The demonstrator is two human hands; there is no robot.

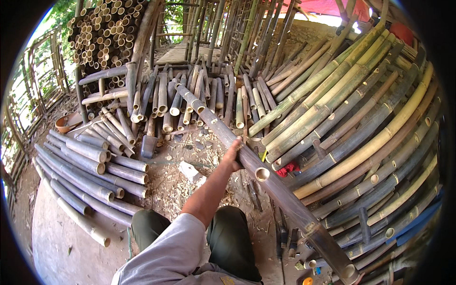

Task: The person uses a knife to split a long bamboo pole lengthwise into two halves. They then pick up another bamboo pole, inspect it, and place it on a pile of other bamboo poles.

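Observation:
A long dark bamboo pole (289, 202) slants across the middle, from the far center down to the near right. Its upper part is slimmer, and a pale round hole shows in its side just below my left hand. My left hand (231, 156) is closed around the pole near its middle, with the arm stretched forward. At the pole's thick near end, by a pale round opening, only a sliver of my right hand (359, 278) shows against the bamboo. The rest of that hand is hidden or out of the picture.
Long green, tan and dark bamboo poles (375, 135) fill the right side. Cut bamboo tubes (92, 171) lie at left; others stand in a row (164, 95) ahead. More tubes are stacked (109, 35) at far left. Wood shavings (175, 164) litter the ground near a red cloth (288, 169).

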